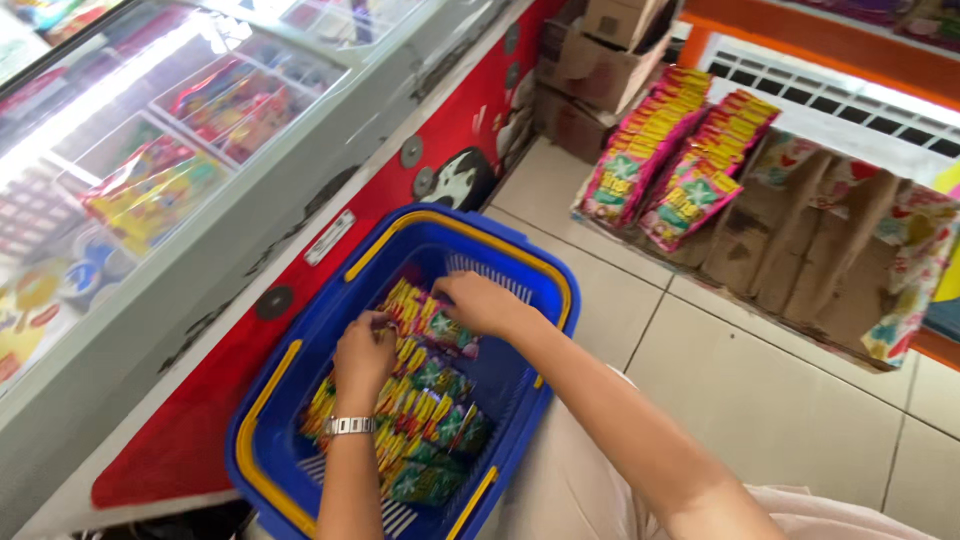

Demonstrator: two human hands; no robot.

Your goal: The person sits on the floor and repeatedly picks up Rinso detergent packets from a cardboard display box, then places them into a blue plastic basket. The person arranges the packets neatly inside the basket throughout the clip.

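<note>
A blue shopping basket [505, 245] with yellow handles stands on the floor against a chest freezer. Inside lie several small sachets [425, 400] in yellow, green and pink, stacked in rows. My left hand [363, 352], with a metal watch at the wrist, is down in the basket with its fingers curled on the sachets near the left side. My right hand [482, 303] reaches in from the right and rests on the upper end of the sachet pile, fingers bent over the packs.
A glass-topped chest freezer [180, 150] with a red front runs along the left. On the right, a low cardboard display [800, 250] holds rows of pink and green packets [650, 150]. Cardboard boxes [600, 60] are stacked behind. Pale floor tiles [760, 400] lie between.
</note>
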